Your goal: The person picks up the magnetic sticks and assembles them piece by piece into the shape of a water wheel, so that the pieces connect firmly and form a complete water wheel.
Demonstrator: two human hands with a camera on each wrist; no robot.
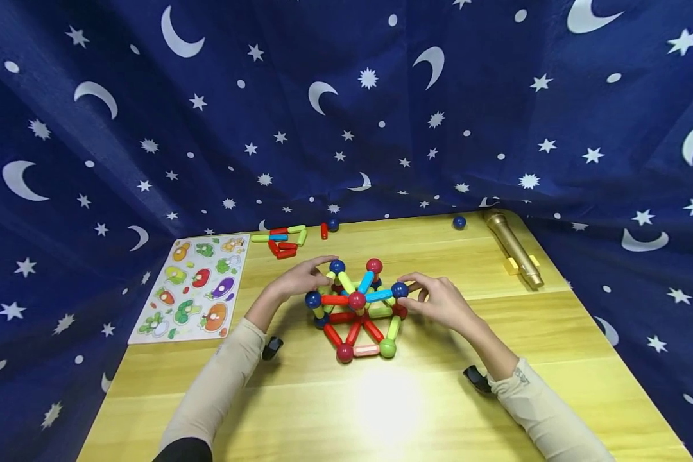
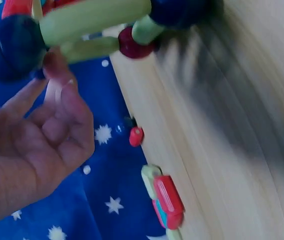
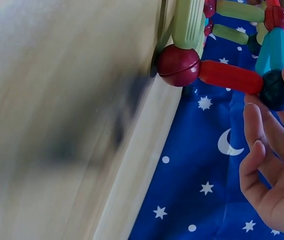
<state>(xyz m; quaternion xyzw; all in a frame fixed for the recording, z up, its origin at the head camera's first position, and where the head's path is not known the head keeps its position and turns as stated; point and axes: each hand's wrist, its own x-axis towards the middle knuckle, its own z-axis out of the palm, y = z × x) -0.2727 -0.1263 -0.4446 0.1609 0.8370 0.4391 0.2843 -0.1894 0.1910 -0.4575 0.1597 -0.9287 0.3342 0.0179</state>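
Note:
A structure of magnetic building rods and balls stands on the table, in red, blue, green and yellow-green, with one pale pink rod at its front. My left hand is at its left side, thumb and fingers round a dark blue ball joined to a yellow-green rod. On the right, my right hand pinches another dark blue ball between thumb and fingertips. A red rod and light blue rods meet at that ball. Part of the structure's back is hidden behind its upper rods.
Loose rods and a blue ball lie along the table's back edge, with another blue ball further right. A vegetable puzzle board is at the left; a gold tube rests on yellow supports at the right.

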